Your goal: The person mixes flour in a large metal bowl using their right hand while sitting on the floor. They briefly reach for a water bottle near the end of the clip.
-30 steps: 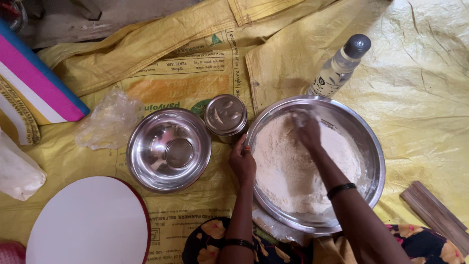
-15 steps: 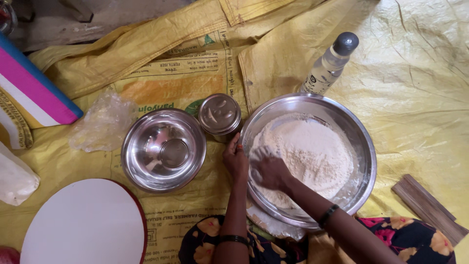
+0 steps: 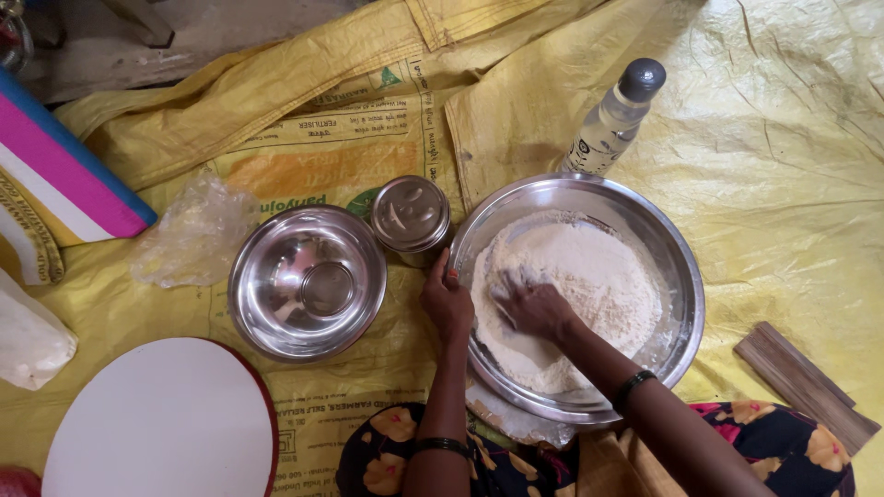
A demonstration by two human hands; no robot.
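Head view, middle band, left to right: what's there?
Crumpled clear plastic bag → empty steel bowl → small lidded steel tin → left hand → right hand in the flour → wooden piece.
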